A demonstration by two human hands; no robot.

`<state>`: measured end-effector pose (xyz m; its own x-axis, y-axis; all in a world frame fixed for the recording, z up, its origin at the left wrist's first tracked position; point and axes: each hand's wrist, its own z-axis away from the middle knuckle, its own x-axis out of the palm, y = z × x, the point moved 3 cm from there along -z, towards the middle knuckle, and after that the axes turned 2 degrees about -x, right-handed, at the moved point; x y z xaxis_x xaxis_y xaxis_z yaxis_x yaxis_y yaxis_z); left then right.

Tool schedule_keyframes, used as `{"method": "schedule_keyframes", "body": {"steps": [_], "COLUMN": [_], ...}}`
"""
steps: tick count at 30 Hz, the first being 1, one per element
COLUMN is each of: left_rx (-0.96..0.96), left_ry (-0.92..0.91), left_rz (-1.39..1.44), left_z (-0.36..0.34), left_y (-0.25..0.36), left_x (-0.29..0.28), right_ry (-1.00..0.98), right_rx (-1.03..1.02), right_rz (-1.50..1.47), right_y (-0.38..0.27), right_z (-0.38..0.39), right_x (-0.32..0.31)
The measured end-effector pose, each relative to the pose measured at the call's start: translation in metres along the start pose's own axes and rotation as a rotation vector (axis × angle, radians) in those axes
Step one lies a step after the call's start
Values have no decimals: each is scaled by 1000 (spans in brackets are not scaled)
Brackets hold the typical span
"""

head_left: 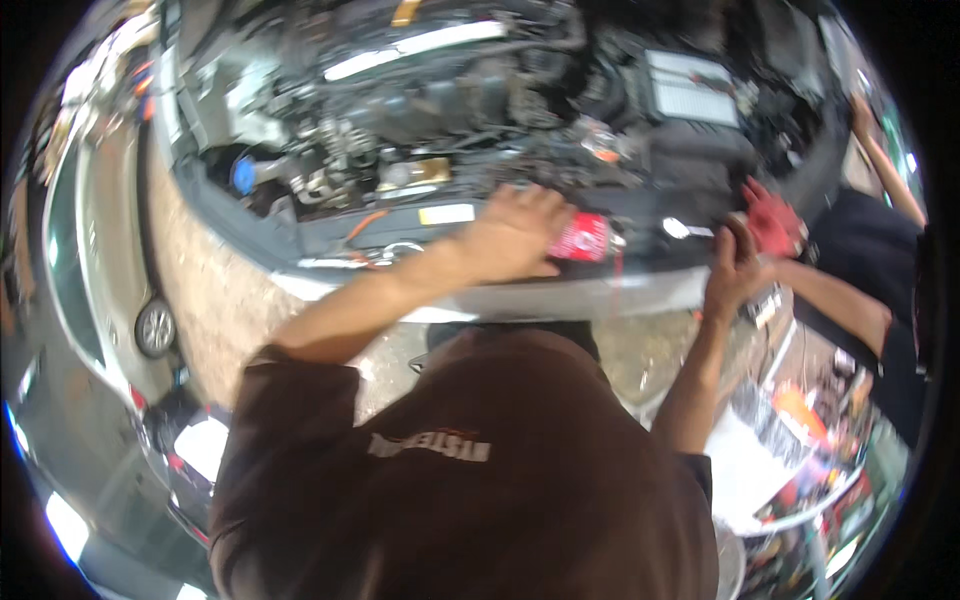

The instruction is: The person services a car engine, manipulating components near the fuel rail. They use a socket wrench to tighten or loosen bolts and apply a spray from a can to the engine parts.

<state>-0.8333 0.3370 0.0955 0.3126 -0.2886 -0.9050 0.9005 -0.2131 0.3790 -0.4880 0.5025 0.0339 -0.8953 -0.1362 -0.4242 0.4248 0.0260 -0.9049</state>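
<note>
My left hand [515, 235] is at the front edge of a car's engine bay [430, 110]. Its fingers and thumb close around one end of a red can [582, 237], which lies sideways with its metallic end to the right. A thin red line hangs below that end. Farther right, my right hand [735, 265] is raised beside a red glove or cloth [770, 220]. Motion blur hides whether its fingers hold anything. Another person's forearm [840, 300] reaches in from the right and meets the red piece; whether it is worn or held is unclear.
A white pleated filter [692, 87] lies at the upper right of the bay. The pale front bumper [540, 300] runs before me. A parked car [110, 230] stands left. At the lower right, a round-edged table [800, 518] carries clutter, near the other person's dark clothing [855, 265].
</note>
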Motion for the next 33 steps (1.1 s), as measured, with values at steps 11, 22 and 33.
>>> {"method": "schedule_keyframes", "body": {"steps": [11, 22, 33], "left_rx": [-290, -921, -945], "left_ry": [406, 1107, 989], "left_rz": [646, 758, 895], "left_z": [102, 388, 371], "left_y": [-43, -169, -138], "left_x": [-42, -28, -25], "right_ry": [-88, -614, -871], "right_rx": [-13, -562, -553], "right_rz": [88, 626, 979], "right_y": [-39, -99, -64], "right_z": [0, 81, 52], "right_x": [43, 94, 100]}}
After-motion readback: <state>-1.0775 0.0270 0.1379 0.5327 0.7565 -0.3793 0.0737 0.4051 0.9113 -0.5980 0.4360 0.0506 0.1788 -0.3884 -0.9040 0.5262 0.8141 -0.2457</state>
